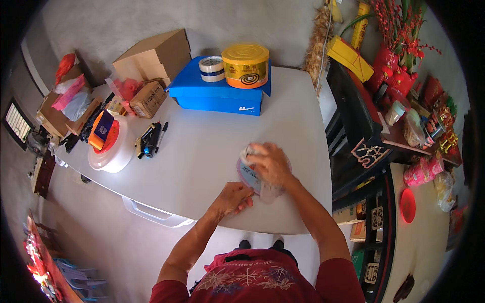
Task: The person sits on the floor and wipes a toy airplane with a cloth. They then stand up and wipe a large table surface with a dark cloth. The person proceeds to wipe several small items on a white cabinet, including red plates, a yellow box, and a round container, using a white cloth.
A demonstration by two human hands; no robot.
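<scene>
A flat, rounded thing (248, 175), pale blue with a pinkish rim and some print, lies on the near right part of the white table; it looks like a plastic hand fan. My left hand (233, 198) is closed, its thumb and fingers pinching the near left edge. Over the top of it, my right hand (269, 164) is bent and slightly blurred. A crumpled whitish cloth or tissue (246, 154) shows under its fingertips, pressed on or just above the surface. The right hand and forearm hide much of the far right side.
At the table's (202, 146) back stands a blue shoebox (217, 101) carrying a yellow tub (245, 68) and a tape roll (211, 69). Left are cardboard boxes (151, 55), a white round container (112, 156) and a black pen (161, 137). A dark wooden chair (353, 106) borders the right edge.
</scene>
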